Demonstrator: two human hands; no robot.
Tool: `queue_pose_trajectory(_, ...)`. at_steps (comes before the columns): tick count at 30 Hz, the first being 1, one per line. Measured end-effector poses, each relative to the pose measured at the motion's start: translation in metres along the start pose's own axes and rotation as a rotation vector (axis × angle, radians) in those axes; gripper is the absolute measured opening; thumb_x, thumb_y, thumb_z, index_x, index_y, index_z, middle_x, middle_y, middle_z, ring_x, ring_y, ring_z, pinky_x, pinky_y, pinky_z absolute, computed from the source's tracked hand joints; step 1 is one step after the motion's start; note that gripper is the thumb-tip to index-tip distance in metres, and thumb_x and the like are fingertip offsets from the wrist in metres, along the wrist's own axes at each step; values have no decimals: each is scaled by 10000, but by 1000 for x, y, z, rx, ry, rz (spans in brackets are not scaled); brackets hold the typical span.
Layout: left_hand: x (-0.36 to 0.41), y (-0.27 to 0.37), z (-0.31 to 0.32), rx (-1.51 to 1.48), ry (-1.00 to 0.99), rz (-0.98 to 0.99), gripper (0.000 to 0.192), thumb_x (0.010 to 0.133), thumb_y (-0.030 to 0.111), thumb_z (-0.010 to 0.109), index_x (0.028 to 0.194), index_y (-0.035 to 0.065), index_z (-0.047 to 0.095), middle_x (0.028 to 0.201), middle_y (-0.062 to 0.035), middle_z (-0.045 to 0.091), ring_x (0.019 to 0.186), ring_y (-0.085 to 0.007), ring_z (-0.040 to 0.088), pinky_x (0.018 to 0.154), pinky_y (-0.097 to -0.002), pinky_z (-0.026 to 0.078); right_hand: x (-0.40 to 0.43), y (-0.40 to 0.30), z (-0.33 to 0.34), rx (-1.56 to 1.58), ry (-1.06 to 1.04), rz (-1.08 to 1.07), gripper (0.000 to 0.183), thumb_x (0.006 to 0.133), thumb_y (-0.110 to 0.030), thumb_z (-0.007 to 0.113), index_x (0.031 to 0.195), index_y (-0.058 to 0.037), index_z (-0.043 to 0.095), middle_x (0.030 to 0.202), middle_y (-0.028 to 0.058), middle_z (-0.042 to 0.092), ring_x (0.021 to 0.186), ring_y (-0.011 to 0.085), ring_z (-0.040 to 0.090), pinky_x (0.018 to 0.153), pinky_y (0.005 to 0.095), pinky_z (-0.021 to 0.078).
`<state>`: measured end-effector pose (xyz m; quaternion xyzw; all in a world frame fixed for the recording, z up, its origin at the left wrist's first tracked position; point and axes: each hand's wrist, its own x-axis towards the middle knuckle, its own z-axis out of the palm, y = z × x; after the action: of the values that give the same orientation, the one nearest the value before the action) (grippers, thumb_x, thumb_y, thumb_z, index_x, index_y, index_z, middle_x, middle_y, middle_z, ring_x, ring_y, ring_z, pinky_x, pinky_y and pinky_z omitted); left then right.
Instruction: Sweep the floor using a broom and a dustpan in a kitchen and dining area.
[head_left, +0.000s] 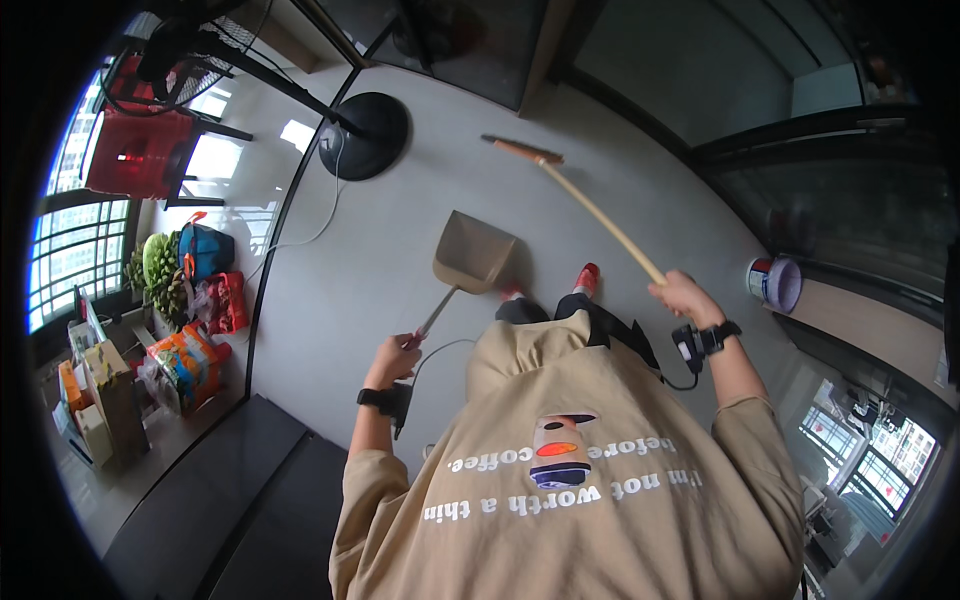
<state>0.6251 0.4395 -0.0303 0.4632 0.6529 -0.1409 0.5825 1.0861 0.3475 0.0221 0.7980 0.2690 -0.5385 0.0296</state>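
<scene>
My left hand (395, 358) is closed around the handle of a beige long-handled dustpan (475, 251), whose pan is at the floor in front of my feet. The pan's inside looks plain, with no debris that I can make out. My right hand (688, 298) grips the pale stick of a broom (600, 217). The broom's orange-brown head, with dark bristles, is farther ahead and to the right of the pan, apart from it. Whether the bristles touch the floor I cannot tell. Both wrists wear black straps with devices.
A black round fan base (365, 136) stands ahead left, its white cable (330, 217) trailing over the floor. Beyond a dark floor track are a red stool (139, 154), bags and boxes. A bucket (784, 285) is at the right by dark glass cabinets; a dark sofa-like piece (217, 465) lies left.
</scene>
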Motion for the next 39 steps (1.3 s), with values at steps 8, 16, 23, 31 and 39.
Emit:
queue_pose_trajectory(8,-18,-32,-12,132,68,-33,376,673,150,529,1036,64,583,593,-26,521,437,-102,492,415,-237,439,77,-55,25,-122,170,123,130,742,-57,485,724,61,535,496,72,495,392,171,477,358,307,378)
queue_pose_trajectory(16,-16,-37,-13,105,136,-45,382,658,120,545,1031,52,586,626,-42,556,492,-105,504,428,-246,434,54,-46,98,-478,-137,67,295,662,-31,522,923,107,522,646,153,570,476,203,529,407,299,433)
queue_pose_trajectory(23,-24,-67,-17,40,134,-90,405,653,121,538,1052,60,578,664,-45,568,534,-104,514,450,-248,441,39,-57,-16,-189,-531,26,218,743,-160,585,592,-34,490,457,-4,412,357,88,360,321,245,261)
queue_pose_trajectory(31,-49,-88,22,-42,210,-104,423,630,145,526,1041,70,587,667,-79,591,542,-137,563,489,-260,466,18,-124,10,-699,-55,-321,263,702,-197,585,694,66,580,545,168,556,476,252,570,445,334,442)
queue_pose_trajectory(39,-61,-116,56,-363,209,-219,455,674,134,536,1114,20,511,739,-65,586,591,-157,580,544,-280,504,102,-182,101,-735,116,-279,241,626,-25,520,844,27,609,824,225,593,816,316,597,693,345,492)
